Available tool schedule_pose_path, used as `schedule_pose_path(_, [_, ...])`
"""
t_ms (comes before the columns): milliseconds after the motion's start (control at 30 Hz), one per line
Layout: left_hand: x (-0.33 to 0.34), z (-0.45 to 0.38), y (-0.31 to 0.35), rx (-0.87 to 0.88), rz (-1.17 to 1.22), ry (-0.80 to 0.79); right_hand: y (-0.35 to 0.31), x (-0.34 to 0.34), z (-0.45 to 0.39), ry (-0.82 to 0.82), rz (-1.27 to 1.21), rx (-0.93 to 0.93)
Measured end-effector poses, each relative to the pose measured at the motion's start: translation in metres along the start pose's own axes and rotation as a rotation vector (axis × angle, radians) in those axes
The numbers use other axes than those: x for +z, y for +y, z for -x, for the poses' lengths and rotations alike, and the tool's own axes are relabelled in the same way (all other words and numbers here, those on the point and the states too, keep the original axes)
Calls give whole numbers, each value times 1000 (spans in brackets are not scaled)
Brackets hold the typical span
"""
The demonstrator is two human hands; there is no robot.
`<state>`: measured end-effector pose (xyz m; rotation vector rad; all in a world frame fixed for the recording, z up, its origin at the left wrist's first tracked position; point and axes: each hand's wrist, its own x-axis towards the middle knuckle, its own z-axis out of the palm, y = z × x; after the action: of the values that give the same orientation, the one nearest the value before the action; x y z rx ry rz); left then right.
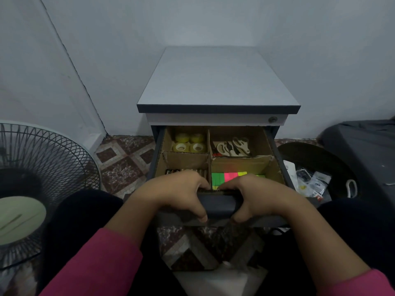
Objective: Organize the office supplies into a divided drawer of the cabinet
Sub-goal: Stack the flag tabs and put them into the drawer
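Both hands are on the front panel of the dark grey pulled-out drawer (218,202) of the small grey-topped cabinet (218,82). The left hand (177,192) and right hand (259,194) each curl over its top edge, fingers inside and thumbs hooked under the front, so both are gripping it.

The drawer is split into four sections by brown cardboard dividers (210,154). Back left holds four yellowish clear tape rolls (189,143), back right a pile of cream-handled scissors (234,147). Front right has neon green, pink and yellow sticky note pads (228,178) (partly hidden by the right hand). Front left has dark boxes with brownish stuff beside them (186,171), can't tell what exactly.

A black wire fan (42,167) sits on the left and a round dark bin with loose packets (310,178) on the right.
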<state>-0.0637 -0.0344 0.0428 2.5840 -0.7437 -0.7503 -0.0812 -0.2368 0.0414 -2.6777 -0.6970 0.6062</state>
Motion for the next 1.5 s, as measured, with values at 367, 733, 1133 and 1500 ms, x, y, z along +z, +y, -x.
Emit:
schedule_pose_path(367, [-9, -29, -13, -94, -48, 364, 7, -20, -39, 228, 88, 165])
schedule_pose_path(733, [4, -58, -25, -193, -261, 896, 30, 5, -55, 755, 75, 305])
schedule_pose_path(1133, [-18, -76, -47, -326, -93, 853, 49, -13, -87, 621, -163, 439])
schedule_pose_path(1500, [-45, -107, -59, -382, -98, 666, 63, -35, -124, 525, -144, 490])
